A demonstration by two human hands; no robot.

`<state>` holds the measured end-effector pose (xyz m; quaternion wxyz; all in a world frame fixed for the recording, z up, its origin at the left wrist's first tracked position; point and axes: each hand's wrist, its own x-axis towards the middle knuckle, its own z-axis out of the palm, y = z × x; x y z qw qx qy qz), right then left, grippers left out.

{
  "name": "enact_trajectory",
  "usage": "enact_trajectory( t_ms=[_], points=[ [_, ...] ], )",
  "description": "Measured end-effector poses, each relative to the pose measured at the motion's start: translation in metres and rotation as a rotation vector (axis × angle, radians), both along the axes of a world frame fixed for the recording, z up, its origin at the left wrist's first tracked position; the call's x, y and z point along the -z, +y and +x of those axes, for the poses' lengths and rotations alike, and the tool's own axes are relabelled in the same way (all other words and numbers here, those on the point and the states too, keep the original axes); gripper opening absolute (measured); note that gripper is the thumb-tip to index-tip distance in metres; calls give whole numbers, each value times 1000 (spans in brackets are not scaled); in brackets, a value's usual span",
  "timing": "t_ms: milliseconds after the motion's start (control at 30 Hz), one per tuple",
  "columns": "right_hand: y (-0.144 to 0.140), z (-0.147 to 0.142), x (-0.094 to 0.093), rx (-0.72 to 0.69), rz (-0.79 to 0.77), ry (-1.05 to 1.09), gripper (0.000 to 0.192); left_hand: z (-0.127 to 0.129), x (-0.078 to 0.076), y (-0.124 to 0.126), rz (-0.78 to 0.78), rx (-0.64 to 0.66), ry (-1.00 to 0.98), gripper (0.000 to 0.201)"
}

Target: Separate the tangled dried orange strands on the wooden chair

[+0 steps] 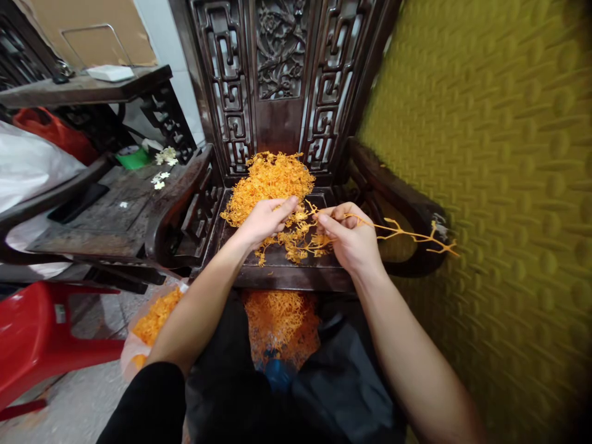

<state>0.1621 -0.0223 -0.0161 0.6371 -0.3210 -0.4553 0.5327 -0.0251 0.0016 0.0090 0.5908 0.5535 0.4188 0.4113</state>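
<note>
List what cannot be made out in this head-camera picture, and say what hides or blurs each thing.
- Right hand fingertips: head view, turned away behind the orange branch.
- Yellow wall: head view, pattern smeared by blur.
- Bag of orange bits: head view, partly behind the left arm.
- Red chair: cut off by the left edge.
- Small item on the shelf: too small to identify.

Both bare forearms reach forward. The left hand (264, 220) lies palm down, fingers curled; just beside it, the right hand (348, 237) pinches closed.
</note>
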Motion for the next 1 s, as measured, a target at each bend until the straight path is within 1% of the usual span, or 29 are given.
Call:
enact_trajectory(
  t_ms=[67,100,167,233,267,300,367,433,500,600,633,700,733,800,833,867,900,933,1000],
  points=[
    [3,-2,3,39,39,-55,39,5,-5,-8,57,19,93,49],
    [7,-1,5,85,61,-85,39,6,-9,-13,86,50,132,49],
    [20,7,9,261,99,-94,43,8,-20,-25,97,198,175,50],
    [36,20,12,452,104,-13,48,8,-29,-33,67,353,146,50],
    [42,28,12,492,86,44,49,8,-31,-35,62,373,118,49],
    [46,35,12,486,54,100,49,8,-31,-35,71,344,100,47],
    [45,42,11,362,-31,175,49,9,-23,-28,110,201,147,40],
    [36,39,8,227,-71,203,50,10,-11,-18,169,69,285,30],
    [23,28,4,142,-51,195,50,14,0,-8,272,-10,378,23],
    [11,7,1,73,-16,179,48,22,9,-6,468,-52,395,36],
    [12,2,2,62,-19,177,48,25,9,-8,514,-61,416,34],
    [19,-1,5,95,-31,184,48,30,4,-18,585,-98,471,20],
    [26,1,8,146,-50,200,48,31,-1,-24,618,-131,477,16],
    [43,14,14,300,-133,264,51,31,-13,-35,665,-214,415,16],
    [51,24,17,372,-191,305,53,30,-19,-40,662,-247,350,17],
    [57,34,19,414,-243,337,54,27,-24,-42,629,-260,269,18],
    [62,44,21,415,-271,358,54,25,-27,-43,561,-248,181,20],
    [63,53,21,387,-288,374,54,22,-28,-41,466,-215,87,22],
    [60,64,20,274,-275,393,54,19,-23,-32,233,-135,-112,27]
  ],
)
